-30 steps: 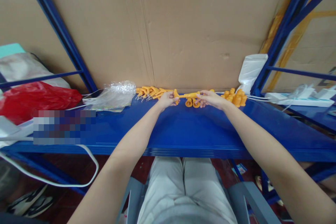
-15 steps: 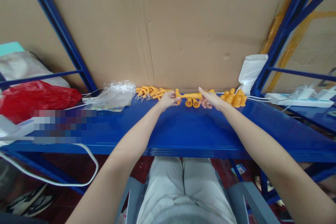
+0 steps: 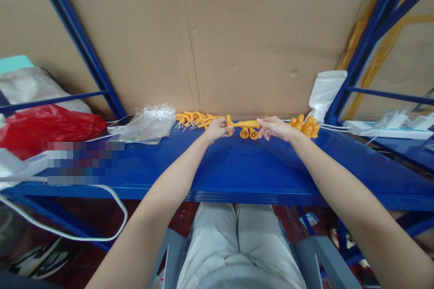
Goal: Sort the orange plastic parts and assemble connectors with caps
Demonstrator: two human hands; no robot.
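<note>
My left hand (image 3: 217, 130) is closed in a pinch on an orange plastic piece (image 3: 246, 123) with a curved crosswise end and a ribbed shaft. My right hand (image 3: 275, 128) pinches the far right tip of that same piece, so it stretches level between both hands. Just beneath the shaft, two small orange cup-shaped parts (image 3: 248, 133) show their round open ends. Left of my left hand lies a row of curved orange pieces (image 3: 193, 118) with thin metal chains. Several upright orange parts (image 3: 305, 126) are grouped beyond my right hand.
The blue shelf (image 3: 237, 167) ends in front at my knees, with a cardboard sheet (image 3: 237, 45) behind. Clear plastic bags (image 3: 149, 124) and a red bag (image 3: 54, 122) lie to the left. A white power strip (image 3: 386, 130) sits right; a white cable (image 3: 124, 216) loops off the left edge.
My right hand has turned and shifted slightly right, its fingers now closed at the tip of the orange piece. My left hand has kept its place and hold.
</note>
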